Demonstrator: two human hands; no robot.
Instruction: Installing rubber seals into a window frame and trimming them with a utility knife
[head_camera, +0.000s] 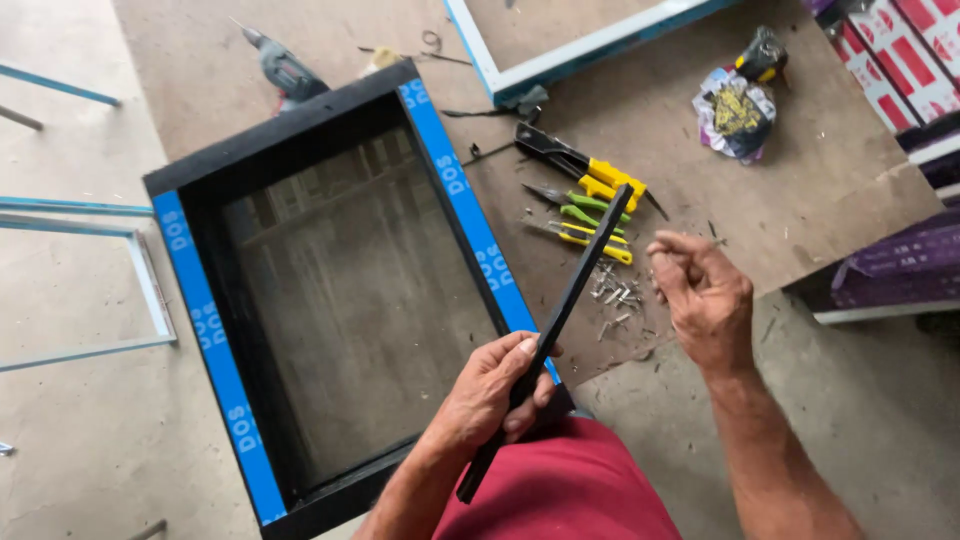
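I hold a black strip in my left hand, fingers wrapped round its lower third, thumb laid along the edge. My right hand hangs just beside the strip's upper half, not touching it, fingers curled loosely in with nothing I can see between them.

The strip sits in the air above my lap and the right edge of the frame. Its long axis runs on a steep diagonal: the lower end points back toward my red shorts, the upper end points up and to the right, ending over the yellow-handled tools. It looks straight and thin, turned nearly edge-on to the camera.

To handle it well, I judge the grip should stay low and firm so the long free end does not wag, with the right hand steadying the upper part before any turning. Twisting from one end alone could bow it.

The dark-meshed frame with blue-taped sides lies flat on a brown board on the floor, a drill beyond its far corner. Loose screws lie scattered near the tools, a crumpled wrapper farther off.
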